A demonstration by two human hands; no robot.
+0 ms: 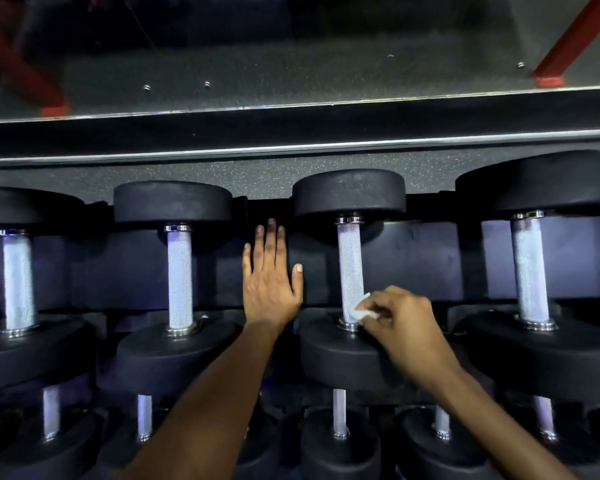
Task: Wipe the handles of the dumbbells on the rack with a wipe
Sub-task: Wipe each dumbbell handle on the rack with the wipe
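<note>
Dumbbells lie side by side on the rack [423, 258] with their knurled handles pointing away from you, so each bar can be reached from above. Your left hand [269, 282] lies flat with fingers straight on the rack between the second and third dumbbells, likely as a brace. To its right, your right hand [400, 327] pinches the white wipe [359, 311] against the near end of the third handle [350, 268], just above the collar.

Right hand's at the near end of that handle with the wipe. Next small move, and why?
Probably slide the wipe up the handle toward the far head. The right hand pinches it against the near collar, and the knurling above lies uncovered. The left hand lies flat on the rack.
</note>
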